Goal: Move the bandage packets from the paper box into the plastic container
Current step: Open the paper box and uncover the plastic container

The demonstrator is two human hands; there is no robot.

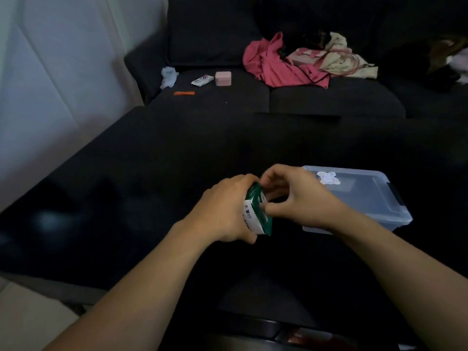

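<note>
- Paper box (255, 211): green and white, held in the air over the dark sofa surface (152, 173), just left of the plastic container. Long axis runs from lower right, near the person, up and away; it is tilted, the far end higher. White side panel faces the camera-left; green face turns right.
- Left hand (225, 211): fingers curled round the box from the left side and behind, thumb low near the box's near corner. Firm grip; back of the hand faces the camera.
- Right hand (296, 196): fingers bent, fingertips meeting the box at its right face and upper end, thumb low against the green side. It looks like a pinch at the box's edge or flap; whether the flap is open cannot be told, blur hides it.
- Plastic container (367, 198): clear, bluish, lid on, with a pale sticker (328, 178) on top and a dark latch at its right end. Rests on the dark surface, partly hidden by the right wrist.
- No bandage packets visible outside the box.
- Far sofa seat: pink cloth (278, 62), cream bag (339, 57), small pink case (223, 78), white tube (202, 80), orange strip (184, 93), crumpled white tissue (169, 76).
</note>
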